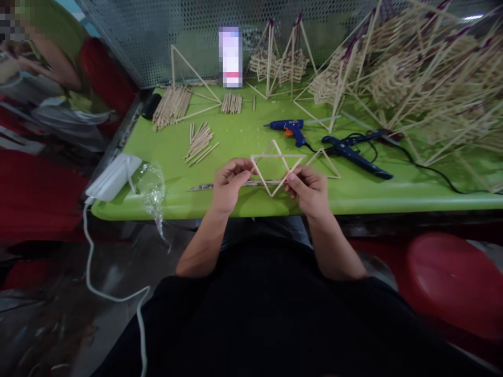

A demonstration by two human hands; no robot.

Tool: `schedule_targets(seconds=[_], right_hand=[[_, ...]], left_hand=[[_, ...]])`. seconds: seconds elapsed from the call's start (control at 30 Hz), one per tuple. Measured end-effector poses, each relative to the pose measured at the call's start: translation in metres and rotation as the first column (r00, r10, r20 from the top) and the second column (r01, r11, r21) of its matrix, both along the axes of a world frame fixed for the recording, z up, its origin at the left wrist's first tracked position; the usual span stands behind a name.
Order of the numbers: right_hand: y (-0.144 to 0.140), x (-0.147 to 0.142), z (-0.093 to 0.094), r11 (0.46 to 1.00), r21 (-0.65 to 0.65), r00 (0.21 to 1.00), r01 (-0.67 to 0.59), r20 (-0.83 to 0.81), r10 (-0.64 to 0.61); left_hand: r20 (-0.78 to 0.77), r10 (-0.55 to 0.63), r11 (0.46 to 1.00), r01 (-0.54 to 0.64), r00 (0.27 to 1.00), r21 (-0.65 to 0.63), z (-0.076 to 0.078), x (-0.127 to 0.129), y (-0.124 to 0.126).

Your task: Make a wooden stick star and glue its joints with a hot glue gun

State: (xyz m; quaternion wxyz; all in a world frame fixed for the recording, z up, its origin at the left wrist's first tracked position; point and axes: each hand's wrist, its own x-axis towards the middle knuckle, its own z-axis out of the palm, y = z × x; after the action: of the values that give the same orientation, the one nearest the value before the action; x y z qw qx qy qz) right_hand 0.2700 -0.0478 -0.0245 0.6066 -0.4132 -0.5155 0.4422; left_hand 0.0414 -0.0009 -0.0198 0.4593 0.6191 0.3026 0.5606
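Note:
A six-pointed star frame of thin wooden sticks [278,156] is held up over the near edge of the green table. My left hand [231,183] pinches its left side with thumb and forefinger. On the opposite side, my right hand [308,189] grips the frame near a crossing of sticks. Beneath the star lies a long, stained thin strip [202,187], partly hidden by my left hand. A small stick triangle [334,166] rests on the table just beyond my right hand. Farther back lies a blue glue gun [288,127] with an orange trigger.
Stick bundles [172,107] and loose sticks [199,142] lie on the left. Dark-handled cutters [356,156] and a black cord are at right. Many stick structures [444,89] crowd the back right. A white power strip [112,178] sits at the left edge; a person [58,57] is beyond.

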Motion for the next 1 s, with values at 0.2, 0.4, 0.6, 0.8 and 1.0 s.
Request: schedule_targets(seconds=[0.2,0.4,0.6,0.8,1.0], right_hand=[[0.002,0.0,0.0,0.998,-0.036,0.997,0.055,-0.045,-0.057],[0.003,-0.001,0.001,0.996,-0.042,0.991,0.083,-0.098,-0.087],[0.003,-0.002,0.0,0.995,-0.034,0.994,0.098,-0.04,-0.099],[0.004,-0.002,0.0,0.995,-0.035,0.995,0.096,-0.007,-0.096],[0.007,-0.003,0.0,0.986,-0.03,0.979,0.164,-0.12,-0.166]], left_hand=[[0.055,-0.017,0.998,0.021,0.998,-0.065,-0.002,-0.003,-0.002],[0.037,-0.131,0.991,0.132,0.991,-0.015,-0.008,-0.004,-0.003],[0.038,-0.06,0.998,0.061,0.997,-0.024,-0.008,-0.001,-0.005],[-0.024,-0.038,0.998,0.037,0.999,-0.051,-0.005,-0.001,-0.009],[-0.003,0.021,0.999,-0.021,1.0,-0.035,-0.005,-0.002,-0.011]])
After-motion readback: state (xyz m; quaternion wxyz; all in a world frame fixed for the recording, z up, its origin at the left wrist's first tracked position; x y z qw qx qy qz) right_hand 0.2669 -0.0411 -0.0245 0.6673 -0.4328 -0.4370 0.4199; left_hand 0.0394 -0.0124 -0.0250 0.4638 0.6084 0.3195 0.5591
